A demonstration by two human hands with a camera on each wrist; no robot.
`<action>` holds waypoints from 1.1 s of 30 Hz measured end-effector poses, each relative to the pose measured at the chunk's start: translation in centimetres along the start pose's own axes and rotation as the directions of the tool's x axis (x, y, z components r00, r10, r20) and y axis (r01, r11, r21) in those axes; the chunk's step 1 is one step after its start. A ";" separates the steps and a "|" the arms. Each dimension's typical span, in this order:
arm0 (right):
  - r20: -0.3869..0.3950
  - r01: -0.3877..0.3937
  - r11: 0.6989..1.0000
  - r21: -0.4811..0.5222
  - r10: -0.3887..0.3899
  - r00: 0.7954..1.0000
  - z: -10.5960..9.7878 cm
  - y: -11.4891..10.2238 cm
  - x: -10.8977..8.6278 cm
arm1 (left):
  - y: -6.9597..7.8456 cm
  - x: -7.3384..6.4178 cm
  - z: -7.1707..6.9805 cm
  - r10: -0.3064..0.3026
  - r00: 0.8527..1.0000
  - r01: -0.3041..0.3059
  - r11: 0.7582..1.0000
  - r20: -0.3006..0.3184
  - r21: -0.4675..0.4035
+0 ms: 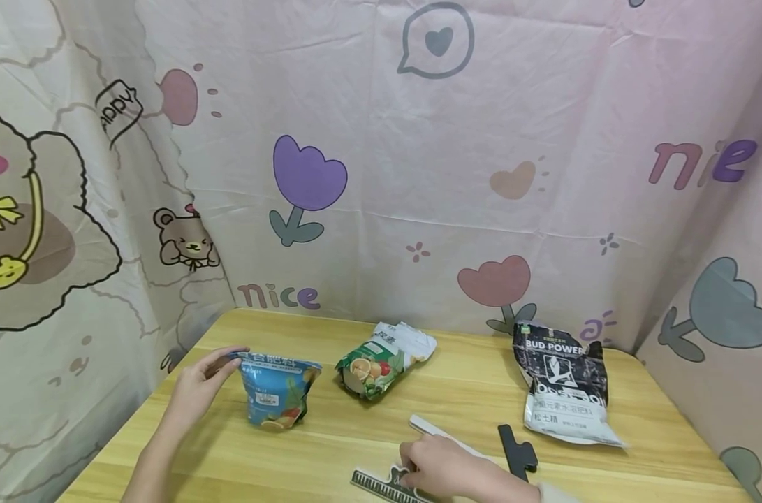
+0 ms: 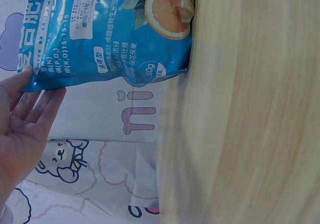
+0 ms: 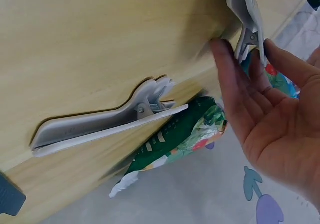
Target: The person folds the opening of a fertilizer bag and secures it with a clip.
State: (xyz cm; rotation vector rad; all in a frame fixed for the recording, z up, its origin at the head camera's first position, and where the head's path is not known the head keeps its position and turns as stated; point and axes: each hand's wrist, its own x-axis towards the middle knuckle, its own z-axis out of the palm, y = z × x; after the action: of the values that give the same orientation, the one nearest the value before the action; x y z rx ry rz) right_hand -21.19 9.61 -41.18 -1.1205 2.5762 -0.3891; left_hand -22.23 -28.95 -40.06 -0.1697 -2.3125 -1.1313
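A blue fertilizer bag (image 1: 270, 395) with fruit pictures stands upright at the left of the wooden table. My left hand (image 1: 198, 384) pinches its top left corner, the thumb on the printed face (image 2: 110, 34) and the other fingers behind. Near the front edge, my right hand (image 1: 440, 467) grips the handle end of a bag clip (image 1: 377, 483) patterned like piano keys. In the right wrist view, thumb and fingers hold the grey-looking clip (image 3: 245, 14) on both sides of its handles. Just beyond that hand lies a white bag clip (image 1: 423, 423), partly covered by it.
A black bag clip (image 1: 515, 450) lies right of the right hand. Behind, a green and white bag (image 1: 371, 363) lies on the table (image 1: 330, 454). A black and white bag (image 1: 563, 391) lies at the right. Printed cloth (image 1: 381, 175) hangs behind and along both sides.
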 end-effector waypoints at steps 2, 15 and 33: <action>0.011 -0.006 0.996 0.093 0.005 1.000 -0.1 0.1 -0.1 | 0.1 0.1 0.0 -0.003 1.000 0.003 1.000 0.001 0.001; -0.010 0.011 0.972 0.235 -0.009 1.000 -0.9 0.3 -0.2 | -4.2 0.6 0.9 0.079 0.997 -0.079 0.996 0.005 -0.028; -0.467 0.119 0.947 0.298 0.036 0.883 -5.2 -1.1 0.4 | -0.6 0.1 0.2 0.037 0.999 -0.038 0.997 -0.011 -0.067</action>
State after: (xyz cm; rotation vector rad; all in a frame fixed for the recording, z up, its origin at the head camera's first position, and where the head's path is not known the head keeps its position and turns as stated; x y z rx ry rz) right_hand -22.72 9.23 -36.05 -1.0630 2.7363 -1.1758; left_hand -22.62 -29.23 -40.52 -0.2312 -2.2549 -1.1888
